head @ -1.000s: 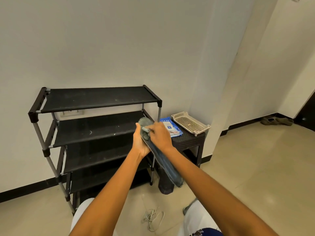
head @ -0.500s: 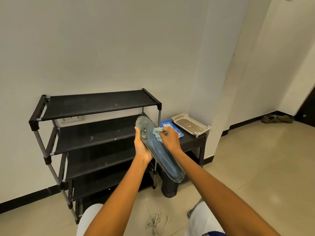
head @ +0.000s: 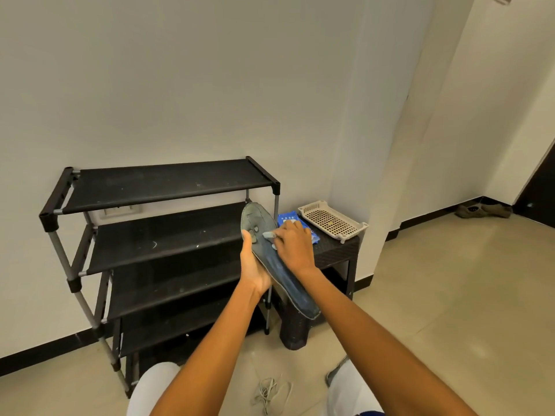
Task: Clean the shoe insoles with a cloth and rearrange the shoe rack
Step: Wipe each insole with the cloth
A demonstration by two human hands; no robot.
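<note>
Between the two hands, the insole [head: 271, 259] is being held up in mid-air, angled from a worn toe end at the top down to a heel near the right forearm. A second ago it was turned almost edge-on; now its broad upper face is tilting toward the camera, so the wiping is clearly running across the footbed itself. The right hand [head: 292, 246] is curling over a small pale blue cloth [head: 268, 234], pinching it and pressing it onto the forefoot area, slightly further along the surface than half a second back. The left hand [head: 251, 265] is gripping the insole from beneath, thumb pressing up along its left edge. Judging from this, the cleaning step is well in hand, while the rearranging has not begun.

That insole is looking thin, flexible and dull grey-blue, with pale scuffed patches near the toe and a fraying rim. Beyond the left hand, the shoe rack [head: 168, 187] is standing with matte black fabric shelves, dusty and speckled, on grey metal tubes with black plastic joints. Just past the right hand, a dark woven-textured stool [head: 336, 250] is bearing a blue packet [head: 286, 218] and a beige perforated plastic tray [head: 330, 222]. Below the forearms, a loose tangle of pale laces [head: 270, 391] is lying on the glossy tiled floor.
</note>
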